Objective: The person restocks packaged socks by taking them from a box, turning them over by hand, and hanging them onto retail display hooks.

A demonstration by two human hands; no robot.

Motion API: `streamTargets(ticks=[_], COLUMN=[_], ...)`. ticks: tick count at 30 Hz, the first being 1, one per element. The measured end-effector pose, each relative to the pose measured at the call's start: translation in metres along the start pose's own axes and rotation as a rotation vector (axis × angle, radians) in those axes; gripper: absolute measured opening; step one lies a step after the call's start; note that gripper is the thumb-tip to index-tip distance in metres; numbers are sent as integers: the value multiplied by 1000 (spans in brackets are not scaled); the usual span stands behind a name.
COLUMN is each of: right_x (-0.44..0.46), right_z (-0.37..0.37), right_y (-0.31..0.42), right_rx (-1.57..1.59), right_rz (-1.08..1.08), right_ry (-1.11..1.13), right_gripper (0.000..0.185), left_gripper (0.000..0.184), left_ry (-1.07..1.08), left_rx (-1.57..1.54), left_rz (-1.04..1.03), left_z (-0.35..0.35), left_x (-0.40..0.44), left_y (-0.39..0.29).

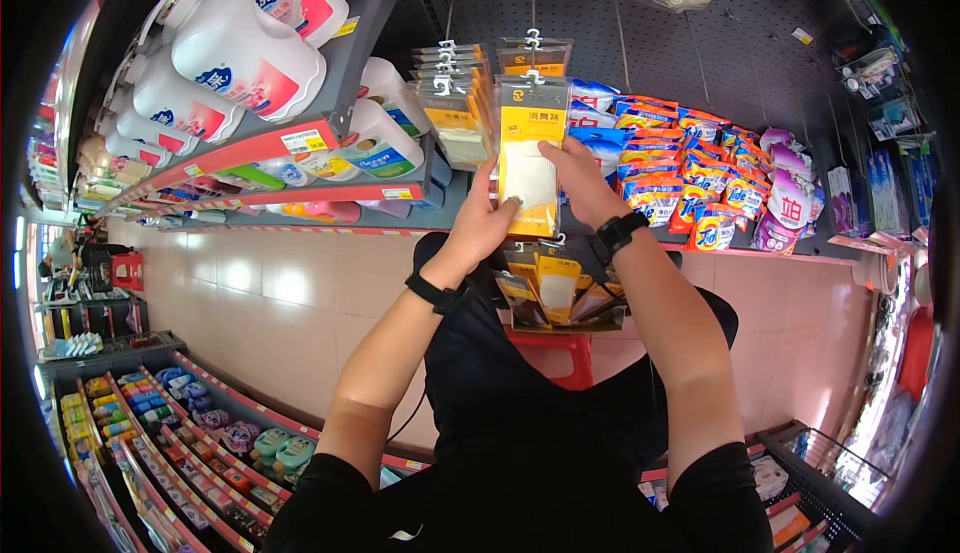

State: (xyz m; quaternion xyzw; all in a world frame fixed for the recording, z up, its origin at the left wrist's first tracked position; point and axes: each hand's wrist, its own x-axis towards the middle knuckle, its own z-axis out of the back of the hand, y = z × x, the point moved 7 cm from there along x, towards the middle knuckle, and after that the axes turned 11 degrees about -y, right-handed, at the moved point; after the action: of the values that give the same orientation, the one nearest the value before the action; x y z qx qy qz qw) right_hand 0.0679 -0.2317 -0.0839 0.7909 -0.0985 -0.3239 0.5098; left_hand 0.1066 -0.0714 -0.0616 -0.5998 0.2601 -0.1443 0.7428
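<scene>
A yellow and white sock packet (528, 173) is upright in front of me, its clear hanger tab near the end of a metal peg hook. My left hand (484, 221) grips its lower left edge, thumb across the front. My right hand (582, 181) holds its right side, thumb on the white window. Behind it, more packets hang on the hook; whether the held one is on the hook I cannot tell. A second row of hanging sock packets (455, 125) is just left. Below my hands, an open box (560, 298) holds several similar packets.
Large white detergent jugs (250, 53) fill the upper left shelf. Orange detergent bags (650, 193) and purple bags (790, 193) line the right shelf. A red stool (568, 358) stands between my legs. Lower left are racks of slippers (285, 450) and small goods.
</scene>
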Motion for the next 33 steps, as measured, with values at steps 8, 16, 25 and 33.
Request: streamTargets(ticks=[8,16,25,33], right_x=[59,59,-48,-141], right_z=[-5,13,115,217], right_y=[15,33,-40,-135], right_rx=[55,-416,-278,-691], right_rz=[2,108,32,200], right_ry=[58,-49,-257,-406], right_gripper=[33,50,29,20], left_gripper=[66,36,24,23], left_ry=[-113,154,211,258], left_rx=[212,99,-25,4], left_rz=[-207,84,120,206], left_z=[-1,-14,-7,-14], left_x=[18,-56,-123,-166], left_y=[11,27,44,57])
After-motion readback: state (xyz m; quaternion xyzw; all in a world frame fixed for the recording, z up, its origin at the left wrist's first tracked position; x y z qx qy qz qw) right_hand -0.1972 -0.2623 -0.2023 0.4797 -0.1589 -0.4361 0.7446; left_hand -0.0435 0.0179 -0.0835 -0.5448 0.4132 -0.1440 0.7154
